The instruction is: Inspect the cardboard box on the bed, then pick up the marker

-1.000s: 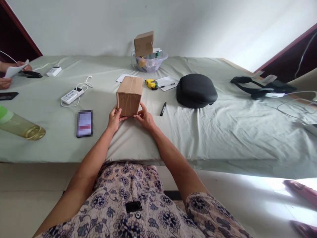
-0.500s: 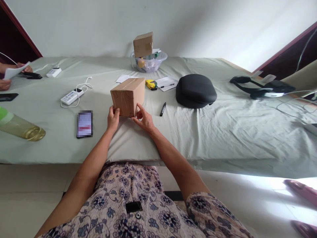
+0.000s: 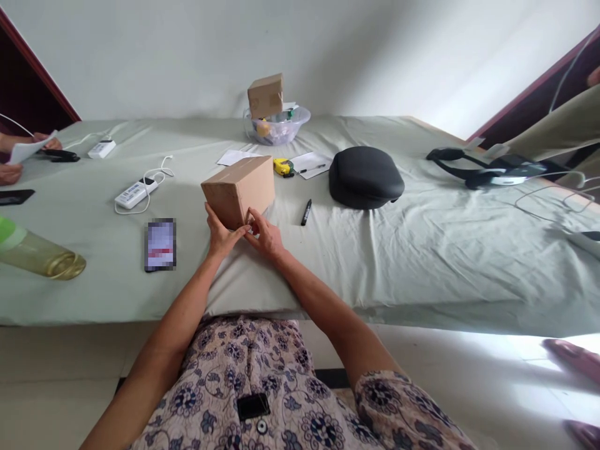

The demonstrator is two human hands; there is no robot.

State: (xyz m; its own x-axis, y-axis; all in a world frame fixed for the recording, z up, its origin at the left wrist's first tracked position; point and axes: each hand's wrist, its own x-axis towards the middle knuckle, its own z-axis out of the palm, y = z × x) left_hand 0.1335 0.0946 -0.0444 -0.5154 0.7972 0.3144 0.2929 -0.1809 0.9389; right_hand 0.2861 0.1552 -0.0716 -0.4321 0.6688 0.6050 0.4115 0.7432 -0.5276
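A brown cardboard box stands at the table's middle, tilted slightly, with its near lower edge facing me. My left hand grips its near left side, fingers up along the face and thumb reaching across to the bottom corner. At the near right corner, my right hand has its thumb and index finger closed on the box's lower edge. The two thumbs almost meet there. Right of the box lies a black marker, and just behind it sits a yellow tape measure.
A clear basin holding a second carton stands by the wall. Around lie a black case, a headset, a phone, a power strip and a bottle. Another person's hands hold paper at far left.
The box has turned a little and its near edge has tipped. My left hand has moved right along the bottom, its thumb now near my right thumb.
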